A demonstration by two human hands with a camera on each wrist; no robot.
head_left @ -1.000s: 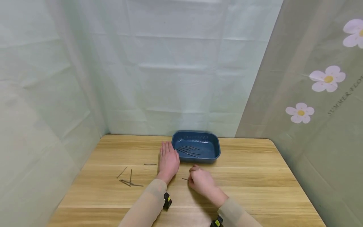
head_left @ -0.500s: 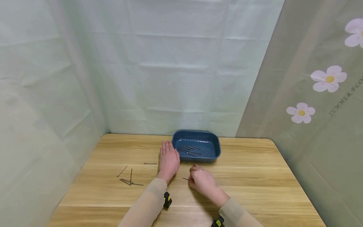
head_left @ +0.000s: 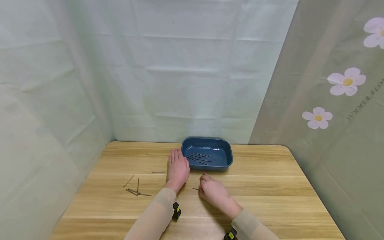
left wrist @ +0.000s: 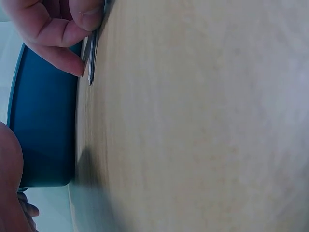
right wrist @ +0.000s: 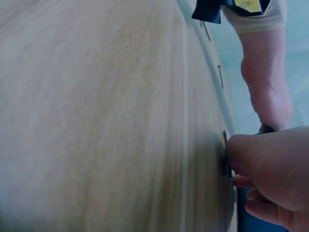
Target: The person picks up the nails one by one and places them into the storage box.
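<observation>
My right hand (head_left: 214,192) is low over the table in front of a dark blue tray (head_left: 210,168), pinching a nail (left wrist: 91,60) between thumb and fingers. The nail's pointed end sticks out to the left; its head shows by the fingertips in the right wrist view. My left hand (head_left: 178,170) lies with straight fingers along the tray's left end, its thumb side against the wall. Several nails (head_left: 200,159) lie spread inside the tray, toward its left.
Left of my left hand a single nail (head_left: 158,172) lies on the wooden table (head_left: 270,186). Farther left are a crossed cluster of nails (head_left: 137,193) and another slanted nail (head_left: 129,181). A pale cloth curtain (head_left: 186,83) stands right behind the tray and table edge.
</observation>
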